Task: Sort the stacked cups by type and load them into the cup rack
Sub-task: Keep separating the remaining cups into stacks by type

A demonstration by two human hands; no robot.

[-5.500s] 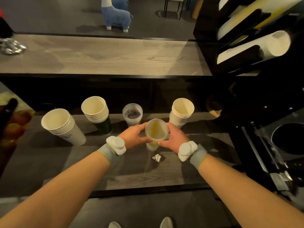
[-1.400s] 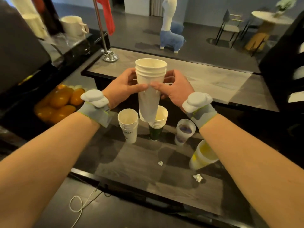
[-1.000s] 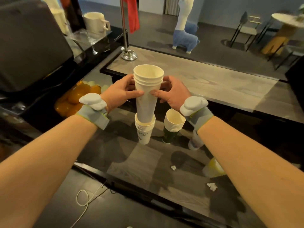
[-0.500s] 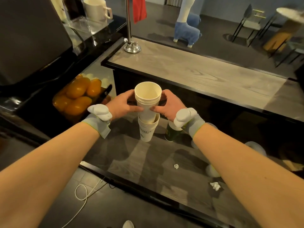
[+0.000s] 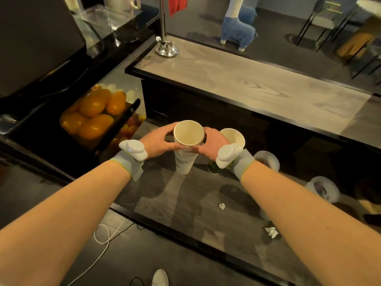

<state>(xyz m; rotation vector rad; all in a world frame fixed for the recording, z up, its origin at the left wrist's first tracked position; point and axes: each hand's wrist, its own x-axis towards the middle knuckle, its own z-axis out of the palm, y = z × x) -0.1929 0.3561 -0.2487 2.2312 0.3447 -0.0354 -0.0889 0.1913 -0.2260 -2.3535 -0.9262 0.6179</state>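
Two hands, the left hand (image 5: 157, 142) and right hand (image 5: 212, 144), hold the white cup stack (image 5: 186, 145) on the table (image 5: 191, 205)

The lower counter (image 5: 185, 203) is a grey wood-grain surface with a black front edge. A white paper cup stack (image 5: 184, 163) stands upright on it near the rear (print visible on the bottom cup). Just beside it, to the right, stands a green-based cup stack (image 5: 233, 137). Two translucent plastic cups (image 5: 268, 159) (image 5: 323, 188) sit further right, apart from each other. Two crumpled white scraps (image 5: 222, 206) (image 5: 271, 232) lie nearer the front edge. The raised counter (image 5: 247, 85) behind carries a chrome pole base (image 5: 167, 49).
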